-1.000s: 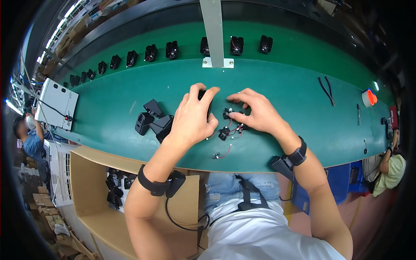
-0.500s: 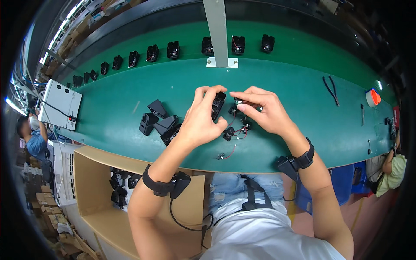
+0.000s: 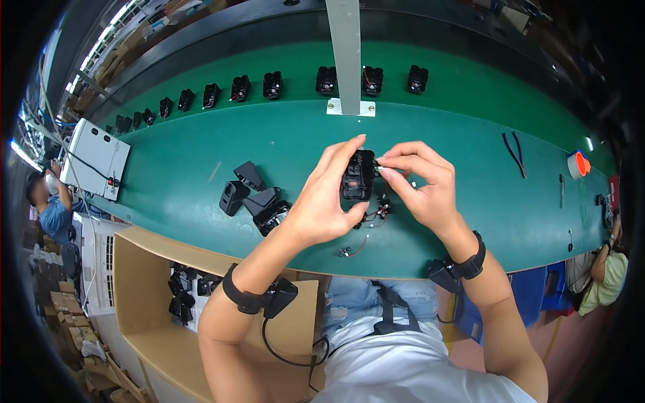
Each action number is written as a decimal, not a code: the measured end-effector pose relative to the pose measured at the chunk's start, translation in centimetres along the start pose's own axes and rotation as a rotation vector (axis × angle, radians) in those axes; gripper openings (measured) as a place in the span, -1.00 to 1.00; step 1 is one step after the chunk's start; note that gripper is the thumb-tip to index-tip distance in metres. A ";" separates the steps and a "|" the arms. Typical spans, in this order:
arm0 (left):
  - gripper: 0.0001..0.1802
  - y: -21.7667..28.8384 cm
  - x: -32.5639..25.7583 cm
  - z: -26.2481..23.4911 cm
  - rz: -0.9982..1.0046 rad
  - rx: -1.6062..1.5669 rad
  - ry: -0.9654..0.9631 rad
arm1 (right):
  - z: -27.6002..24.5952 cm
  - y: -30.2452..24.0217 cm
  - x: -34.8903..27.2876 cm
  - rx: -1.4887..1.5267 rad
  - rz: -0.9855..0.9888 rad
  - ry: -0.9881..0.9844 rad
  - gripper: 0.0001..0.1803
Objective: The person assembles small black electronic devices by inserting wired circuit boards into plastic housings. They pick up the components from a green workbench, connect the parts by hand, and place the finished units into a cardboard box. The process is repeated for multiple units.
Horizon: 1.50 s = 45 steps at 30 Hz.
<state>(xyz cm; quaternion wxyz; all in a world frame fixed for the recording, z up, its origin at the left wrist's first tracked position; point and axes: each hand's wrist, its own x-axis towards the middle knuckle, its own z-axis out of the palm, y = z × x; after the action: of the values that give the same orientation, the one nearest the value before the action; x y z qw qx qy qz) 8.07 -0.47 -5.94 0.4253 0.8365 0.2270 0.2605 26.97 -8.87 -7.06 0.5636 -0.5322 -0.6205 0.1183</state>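
Observation:
My left hand [image 3: 324, 200] is closed around a black plastic housing [image 3: 358, 178], its hollow inner side turned up. At the housing's right edge, my right hand [image 3: 428, 183] pinches a small dark part with a pale bit [image 3: 379, 168] between thumb and fingertips. Whether that part touches the housing I cannot tell. Small black parts with red wires [image 3: 383, 209] lie on the green bench just below the hands, partly hidden by my left thumb. Closer to me is a loose small connector [image 3: 346, 252] with a red wire. Several black plastic shells [image 3: 262, 200] are heaped left of my left forearm.
A row of black housings [image 3: 272, 84] stands along the far green strip behind a grey post [image 3: 345, 60]. Pliers [image 3: 514, 154] and an orange-and-white tape roll [image 3: 578, 164] lie right. A white box [image 3: 94, 161] stands left; an open carton [image 3: 144, 289] sits below the bench edge. Co-workers are at both sides.
My left hand has turned the housing so its hollow side faces up and shifted it slightly right. My right hand has brought the small part to the housing's right edge.

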 end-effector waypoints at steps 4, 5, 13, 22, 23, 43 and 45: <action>-0.02 0.7 0.0 0.0 -0.037 -0.004 0.000 | 0.1 0.2 -0.1 0.070 -0.053 0.005 -0.81; -0.02 1.0 0.0 -0.1 -0.066 -0.008 -0.012 | 0.0 0.2 0.1 0.055 -0.073 -0.016 -0.81; -0.19 0.4 -0.1 -0.1 -0.032 0.154 0.011 | -0.8 -0.8 0.0 0.008 0.118 -0.088 -0.81; -0.37 0.8 -0.6 1.0 -0.036 0.408 -0.006 | -0.7 0.2 -0.3 0.225 0.369 -0.047 -0.87; -0.38 0.8 -0.7 1.4 0.002 0.495 0.022 | -0.7 0.2 -0.3 0.281 0.426 -0.056 -0.87; -0.21 0.3 -0.3 2.6 0.340 0.775 0.305 | -0.8 1.9 -0.6 0.955 0.821 -0.034 -0.79; -0.12 0.7 -0.2 2.3 0.216 0.491 0.286 | -0.7 1.7 -0.1 0.572 0.474 0.040 -0.75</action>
<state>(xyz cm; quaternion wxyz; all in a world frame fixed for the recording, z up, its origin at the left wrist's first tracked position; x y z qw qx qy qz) 9.50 -2.30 -6.52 0.1440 0.8884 0.2504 0.3567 28.46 -8.59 -8.13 0.6584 -0.4843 -0.4109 0.4038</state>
